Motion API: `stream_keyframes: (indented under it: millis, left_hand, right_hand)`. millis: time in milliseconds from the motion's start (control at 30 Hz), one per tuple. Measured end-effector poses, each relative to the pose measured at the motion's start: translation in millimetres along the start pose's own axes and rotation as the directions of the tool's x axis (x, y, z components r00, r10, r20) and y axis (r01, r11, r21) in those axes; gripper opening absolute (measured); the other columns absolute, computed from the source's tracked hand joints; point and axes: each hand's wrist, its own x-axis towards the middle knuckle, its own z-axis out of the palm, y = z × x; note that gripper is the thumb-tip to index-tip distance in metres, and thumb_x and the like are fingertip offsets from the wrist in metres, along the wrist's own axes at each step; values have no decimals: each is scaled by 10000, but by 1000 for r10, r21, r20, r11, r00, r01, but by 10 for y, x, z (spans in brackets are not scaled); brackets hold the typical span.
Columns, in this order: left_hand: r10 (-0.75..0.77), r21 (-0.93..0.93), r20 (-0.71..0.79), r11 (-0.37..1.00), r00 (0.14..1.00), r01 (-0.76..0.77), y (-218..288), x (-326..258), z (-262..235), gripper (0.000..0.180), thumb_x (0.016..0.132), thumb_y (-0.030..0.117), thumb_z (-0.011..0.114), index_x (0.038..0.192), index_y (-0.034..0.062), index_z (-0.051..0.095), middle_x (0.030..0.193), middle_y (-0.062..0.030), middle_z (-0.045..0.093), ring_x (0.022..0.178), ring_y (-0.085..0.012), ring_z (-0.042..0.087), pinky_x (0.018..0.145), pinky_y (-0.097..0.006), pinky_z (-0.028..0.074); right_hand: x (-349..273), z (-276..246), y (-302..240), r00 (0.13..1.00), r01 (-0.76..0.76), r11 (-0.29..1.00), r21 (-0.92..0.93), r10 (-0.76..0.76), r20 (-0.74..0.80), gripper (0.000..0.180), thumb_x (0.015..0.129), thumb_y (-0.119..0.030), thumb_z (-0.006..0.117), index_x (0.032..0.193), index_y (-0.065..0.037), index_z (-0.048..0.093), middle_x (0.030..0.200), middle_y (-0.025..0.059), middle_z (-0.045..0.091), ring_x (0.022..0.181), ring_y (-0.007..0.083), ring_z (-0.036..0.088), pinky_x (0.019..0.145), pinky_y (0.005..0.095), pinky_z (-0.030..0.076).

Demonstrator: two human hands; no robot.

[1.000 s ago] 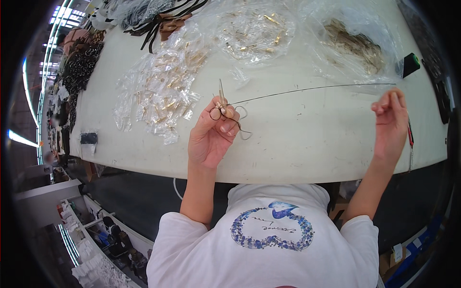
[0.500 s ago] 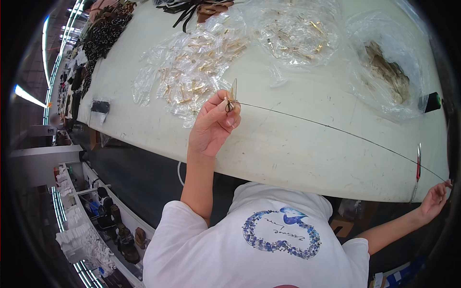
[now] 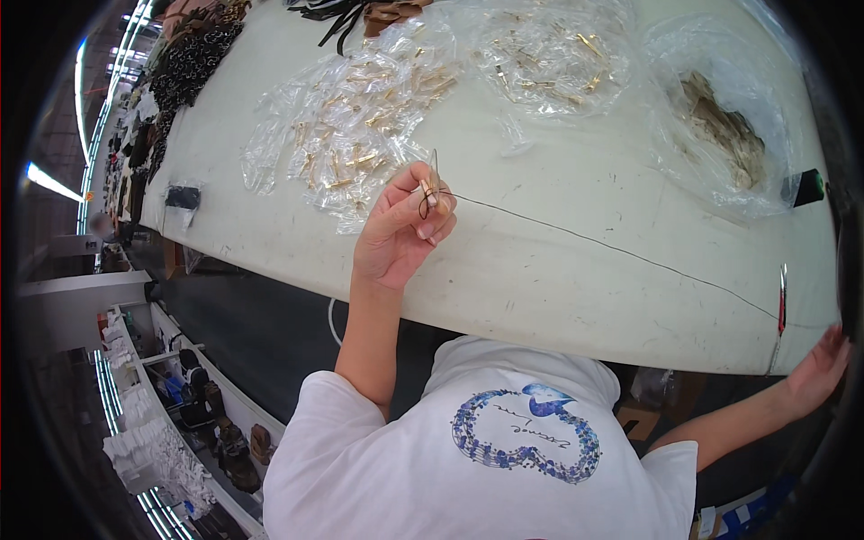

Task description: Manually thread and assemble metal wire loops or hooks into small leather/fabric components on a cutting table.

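Observation:
Near the middle of the table, my left hand (image 3: 402,225) pinches a small gold metal fitting (image 3: 428,189) with clear plastic standing up from it. A loop of dark cord hangs at its fingertips. From there a thin black cord (image 3: 576,237) stretches right across the table, sagging slightly. My right hand (image 3: 817,367) is at the far right, by the table's edge. Its fingers close together where the cord's faint end reaches them, though the dark rim partly hides the fingertips. Just left of that hand lie thin red-handled scissors or snips (image 3: 782,310).
Beyond my left hand spreads a heap of gold fittings in clear bags (image 3: 360,126), with a second bagged heap (image 3: 549,67) farther right. A plastic bag with brownish material (image 3: 724,130) lies at right. Dark straps (image 3: 342,22) and black trims (image 3: 193,67) sit at the far side.
The black cord has gone from nearly straight to slightly slack. My right hand has shifted a little upward and turned. My left hand keeps its pinch, with the cord loop wider at its fingers.

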Motion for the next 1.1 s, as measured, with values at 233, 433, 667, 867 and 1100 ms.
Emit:
stream_keyframes:
  millis: [233, 433, 667, 867, 1100]
  left_hand:
    - [-129, -118, 143, 982, 981, 146, -461, 205, 359, 159, 936, 139, 672, 988, 50, 551, 873, -97, 646, 558, -43, 419, 510, -199, 372]
    - [-189, -158, 228, 961, 955, 228, -566, 259, 427, 200, 935, 164, 686, 1012, 54, 537, 875, -104, 650, 529, -17, 408, 480, -168, 365]
    - [-200, -234, 277, 935, 940, 268, -646, 249, 384, 216, 901, 139, 703, 991, 54, 526, 820, -105, 638, 498, -13, 408, 430, -161, 373]
    - [-202, -202, 269, 944, 942, 260, -658, 241, 360, 241, 885, 148, 719, 987, 45, 527, 801, -103, 624, 484, -8, 413, 411, -159, 358]
    - [-234, -130, 251, 953, 939, 272, -632, 241, 355, 282, 869, 175, 738, 986, 36, 521, 799, -123, 625, 505, -31, 440, 430, -160, 359]
  right_hand:
    - [-2263, 3307, 186, 670, 6, 981, -192, 139, 729, 158, 824, 75, 709, 949, -15, 744, 876, 60, 679, 765, 132, 646, 694, 237, 545]
    - [-2480, 3481, 127, 568, -345, 937, -49, 250, 784, 316, 850, 55, 704, 1157, 8, 642, 891, 64, 671, 789, 106, 649, 698, 247, 561]
    - [-2466, 3497, 122, 249, -888, 460, -13, 504, 827, 419, 892, 18, 684, 1246, 9, 461, 846, 58, 604, 806, 118, 639, 705, 299, 618]
    - [-2497, 3503, 136, 209, -913, 407, -17, 506, 837, 407, 889, 14, 681, 1236, 15, 469, 829, 51, 591, 793, 123, 637, 674, 309, 627]
    - [-2418, 3467, 164, 116, -950, 310, -46, 484, 867, 360, 909, -33, 685, 1208, 17, 491, 943, 107, 641, 845, 116, 627, 671, 280, 604]
